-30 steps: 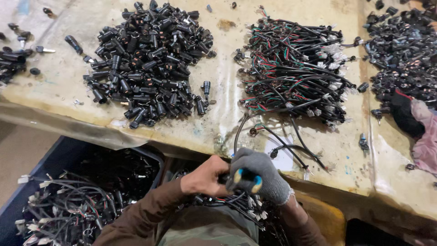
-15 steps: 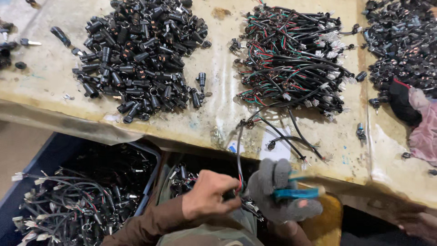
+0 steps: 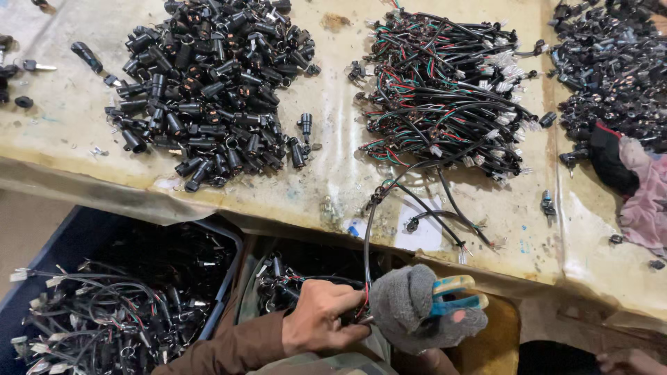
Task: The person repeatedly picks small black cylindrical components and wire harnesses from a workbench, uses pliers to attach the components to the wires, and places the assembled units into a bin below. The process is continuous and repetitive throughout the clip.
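1. The desk (image 3: pixel 333 180) stretches away above both hands, heaped with black plugs (image 3: pixel 208 83) and a tangle of wires (image 3: pixel 445 90).
2. A blue bin (image 3: pixel 229 278) of wires sits left of the hands.
3. The gloved right hand (image 3: pixel 424 312) is clamped on a blue-handled cutter (image 3: pixel 455 295).
4. The bare left hand (image 3: pixel 323 323) pinches a black cable (image 3: pixel 366 243) rising to the desk; a tug might drag loose wires off the edge, or the cutter could nick fingers.

worn workbench (image 3: pixel 333 173), connector pile (image 3: pixel 212 83), wire heap (image 3: pixel 445 90)
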